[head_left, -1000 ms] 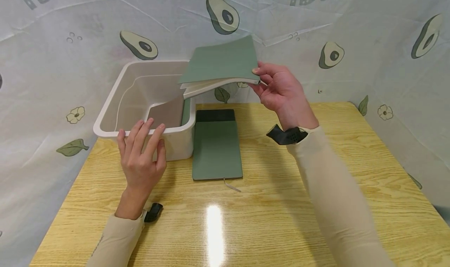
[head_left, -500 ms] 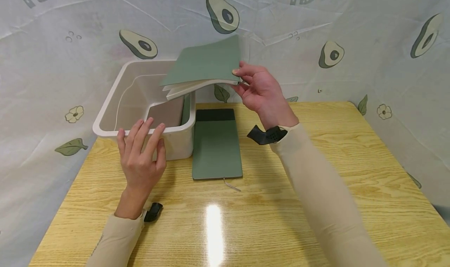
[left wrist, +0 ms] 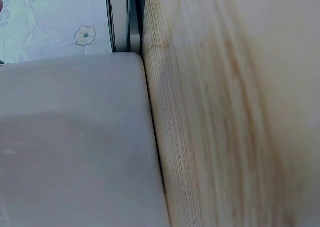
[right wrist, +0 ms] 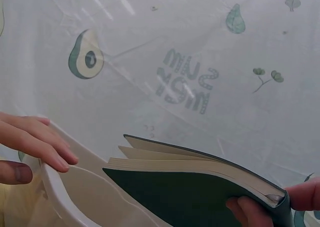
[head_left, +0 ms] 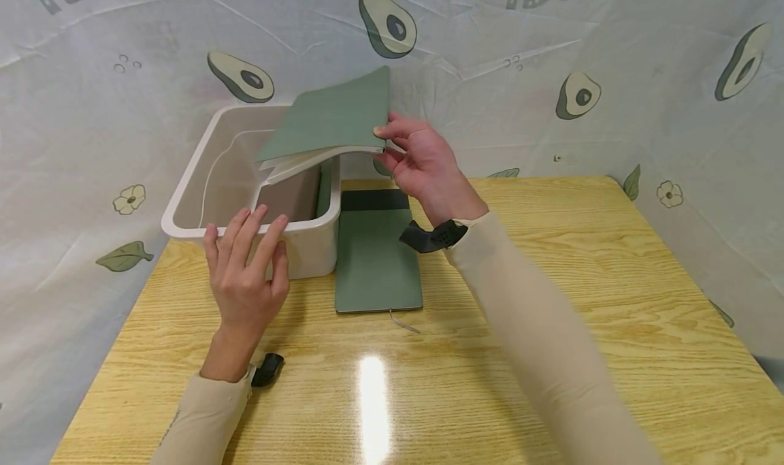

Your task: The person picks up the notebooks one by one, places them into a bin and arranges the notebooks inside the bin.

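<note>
My right hand (head_left: 429, 169) pinches a green notebook (head_left: 333, 114) at its spine, between thumb and fingers. The notebook is tilted above the pale plastic bin (head_left: 309, 247), its pages (right wrist: 165, 165) fanning apart towards the left. Over the bin's near rim lie the fingers of my left hand (head_left: 248, 274), fairly straight and touching it. The right wrist view shows this thumb (right wrist: 15, 172) outside the rim. Flat on the table, against the bin's right side, lies another green notebook (head_left: 378, 267) with a dark band at its far end and a ribbon (head_left: 404, 324) at its near edge.
Inside the bin a green strip (head_left: 327, 189) runs along the right wall; its kind cannot be told. Page edges (left wrist: 119, 22) between dark covers show beside the bin's corner in the left wrist view. The wooden table (head_left: 527, 315) meets a patterned cloth (head_left: 490, 36) behind.
My right hand has moved left with the notebook, bringing it from the bin's right edge to over its opening, and slightly down. My left hand has stayed on the rim.
</note>
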`<control>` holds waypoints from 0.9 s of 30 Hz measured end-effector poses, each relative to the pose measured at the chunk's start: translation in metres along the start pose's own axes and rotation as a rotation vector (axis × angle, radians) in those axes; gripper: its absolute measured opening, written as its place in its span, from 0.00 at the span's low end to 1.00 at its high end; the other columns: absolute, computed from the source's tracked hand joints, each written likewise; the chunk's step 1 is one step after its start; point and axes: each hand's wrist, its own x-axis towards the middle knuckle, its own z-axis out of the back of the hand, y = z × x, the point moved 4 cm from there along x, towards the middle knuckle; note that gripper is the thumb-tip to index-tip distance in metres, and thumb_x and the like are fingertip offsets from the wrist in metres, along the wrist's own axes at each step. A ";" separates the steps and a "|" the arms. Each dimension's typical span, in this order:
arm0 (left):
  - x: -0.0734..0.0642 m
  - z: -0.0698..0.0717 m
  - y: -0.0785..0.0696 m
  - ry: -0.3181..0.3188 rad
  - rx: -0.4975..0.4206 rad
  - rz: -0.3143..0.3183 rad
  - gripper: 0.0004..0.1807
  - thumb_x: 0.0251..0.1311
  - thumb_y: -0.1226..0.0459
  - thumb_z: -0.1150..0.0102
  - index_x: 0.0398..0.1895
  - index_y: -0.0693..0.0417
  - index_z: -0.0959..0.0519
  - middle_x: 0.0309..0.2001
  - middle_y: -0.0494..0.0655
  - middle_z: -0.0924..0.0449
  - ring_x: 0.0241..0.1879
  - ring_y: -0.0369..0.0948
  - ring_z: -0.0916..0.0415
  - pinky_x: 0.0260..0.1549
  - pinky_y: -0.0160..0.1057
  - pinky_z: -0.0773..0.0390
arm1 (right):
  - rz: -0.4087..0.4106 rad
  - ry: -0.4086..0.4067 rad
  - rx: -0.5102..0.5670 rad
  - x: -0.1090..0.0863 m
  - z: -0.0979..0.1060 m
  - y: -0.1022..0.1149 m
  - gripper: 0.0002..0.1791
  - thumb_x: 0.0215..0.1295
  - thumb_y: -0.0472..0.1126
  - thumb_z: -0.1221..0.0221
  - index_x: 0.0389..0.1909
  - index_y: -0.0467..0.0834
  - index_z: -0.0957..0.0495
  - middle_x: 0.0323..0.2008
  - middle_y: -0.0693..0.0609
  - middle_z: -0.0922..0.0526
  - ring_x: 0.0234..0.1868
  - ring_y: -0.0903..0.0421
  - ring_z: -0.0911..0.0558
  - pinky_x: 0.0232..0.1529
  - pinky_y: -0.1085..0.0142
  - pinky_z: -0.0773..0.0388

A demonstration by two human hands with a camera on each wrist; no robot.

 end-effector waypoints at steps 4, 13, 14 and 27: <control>0.000 0.000 0.000 -0.001 -0.003 -0.001 0.17 0.66 0.67 0.39 0.55 0.51 0.11 0.59 0.55 0.12 0.63 0.56 0.18 0.78 0.58 0.41 | 0.004 -0.005 0.008 0.003 -0.005 -0.007 0.33 0.72 0.25 0.45 0.78 0.43 0.30 0.50 0.47 0.23 0.50 0.50 0.18 0.73 0.56 0.27; 0.000 0.000 0.001 0.004 -0.017 -0.004 0.16 0.68 0.60 0.36 0.55 0.51 0.11 0.60 0.56 0.12 0.67 0.53 0.20 0.78 0.59 0.42 | 0.013 0.002 -0.019 0.006 -0.017 -0.021 0.31 0.71 0.25 0.43 0.74 0.41 0.26 0.50 0.46 0.24 0.46 0.50 0.18 0.71 0.54 0.25; -0.001 0.001 0.002 0.004 -0.018 -0.003 0.16 0.68 0.59 0.36 0.55 0.51 0.11 0.60 0.56 0.12 0.67 0.53 0.20 0.78 0.59 0.42 | 0.010 0.006 -0.021 0.006 -0.018 -0.022 0.30 0.71 0.25 0.43 0.74 0.41 0.25 0.49 0.46 0.24 0.46 0.50 0.18 0.71 0.54 0.25; -0.001 0.001 0.001 0.008 -0.017 -0.002 0.17 0.68 0.58 0.37 0.55 0.52 0.11 0.60 0.56 0.13 0.66 0.53 0.20 0.78 0.60 0.42 | 0.005 0.025 -0.039 0.008 -0.032 -0.034 0.28 0.70 0.24 0.43 0.71 0.40 0.23 0.42 0.48 0.21 0.41 0.50 0.18 0.74 0.53 0.27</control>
